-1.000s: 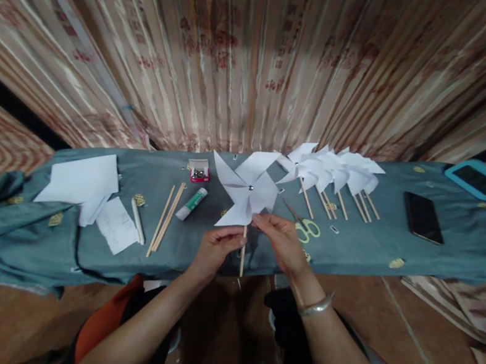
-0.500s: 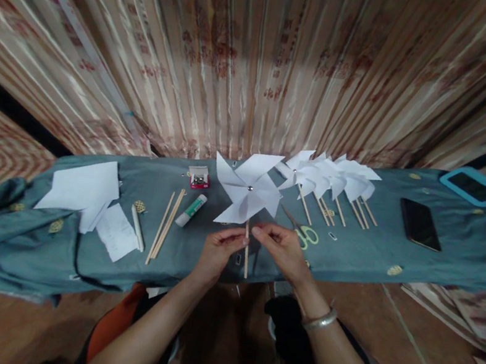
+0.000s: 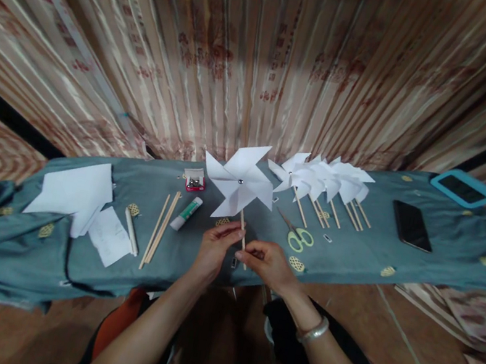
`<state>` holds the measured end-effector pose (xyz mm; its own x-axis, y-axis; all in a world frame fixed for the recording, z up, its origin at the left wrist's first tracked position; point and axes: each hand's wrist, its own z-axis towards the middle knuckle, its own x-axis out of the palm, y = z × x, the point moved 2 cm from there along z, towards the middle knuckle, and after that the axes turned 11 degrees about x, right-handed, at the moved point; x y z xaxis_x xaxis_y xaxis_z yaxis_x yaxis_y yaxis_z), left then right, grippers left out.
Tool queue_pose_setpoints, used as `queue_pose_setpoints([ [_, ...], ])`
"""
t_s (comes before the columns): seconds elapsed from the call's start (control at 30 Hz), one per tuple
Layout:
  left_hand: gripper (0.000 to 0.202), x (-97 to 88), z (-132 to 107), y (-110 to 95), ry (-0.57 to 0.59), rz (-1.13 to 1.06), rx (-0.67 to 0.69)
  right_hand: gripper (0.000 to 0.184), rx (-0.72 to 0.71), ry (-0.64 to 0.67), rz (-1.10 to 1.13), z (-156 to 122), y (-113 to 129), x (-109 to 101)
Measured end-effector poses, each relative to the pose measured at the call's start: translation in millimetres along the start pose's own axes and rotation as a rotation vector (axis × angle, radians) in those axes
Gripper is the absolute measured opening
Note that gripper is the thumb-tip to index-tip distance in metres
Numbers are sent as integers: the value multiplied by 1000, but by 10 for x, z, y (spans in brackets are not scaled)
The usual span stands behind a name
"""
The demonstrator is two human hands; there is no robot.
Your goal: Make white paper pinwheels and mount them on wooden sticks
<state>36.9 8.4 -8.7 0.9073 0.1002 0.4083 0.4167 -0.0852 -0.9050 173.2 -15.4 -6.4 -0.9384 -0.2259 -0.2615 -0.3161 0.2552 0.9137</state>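
A white paper pinwheel (image 3: 239,180) on a thin wooden stick (image 3: 241,227) stands upright above the near edge of the table. My left hand (image 3: 216,247) pinches the stick from the left. My right hand (image 3: 266,263) grips the stick's lower part from the right, fingers curled. Behind, to the right, several finished white pinwheels (image 3: 323,177) lie in a row on the teal cloth (image 3: 353,251).
On the cloth lie spare wooden sticks (image 3: 158,227), a glue stick (image 3: 185,213), a small red box of pins (image 3: 195,178), white paper sheets (image 3: 75,196), a white pen (image 3: 131,231), green-handled scissors (image 3: 297,234), a black phone (image 3: 410,225) and a blue-cased tablet (image 3: 462,188). A striped curtain hangs behind.
My right hand has left the pinwheel's blade and slid down onto the stick. The pinwheel has turned a little and shifted slightly left and up.
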Motion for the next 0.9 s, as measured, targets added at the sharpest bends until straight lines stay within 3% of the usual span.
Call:
queue_pose_setpoints([
  [0.2, 42, 40, -28, 33, 23, -54, -6, 40, -28, -84, -6, 45, -90, -128],
  [0.37, 43, -1, -68, 1, 24, -44, -10, 45, -27, -208, -50, 115, -157, -362],
  [0.53, 41, -66, -104, -40, 31, -19, 1, 40, 10, -431, -342, 195, 5, -709],
  [0.67, 42, -99, -120, -54, 36, -32, 0, 36, 148, -566, -902, 251, 286, -917],
  [0.77, 42, -121, -122, -69, 38, -49, 2, 32, 203, -602, -1006, 322, 421, -1035],
  [0.9, 41, -161, -120, -88, 41, -53, 6, 32, 262, -618, -1084, 422, 417, -1157],
])
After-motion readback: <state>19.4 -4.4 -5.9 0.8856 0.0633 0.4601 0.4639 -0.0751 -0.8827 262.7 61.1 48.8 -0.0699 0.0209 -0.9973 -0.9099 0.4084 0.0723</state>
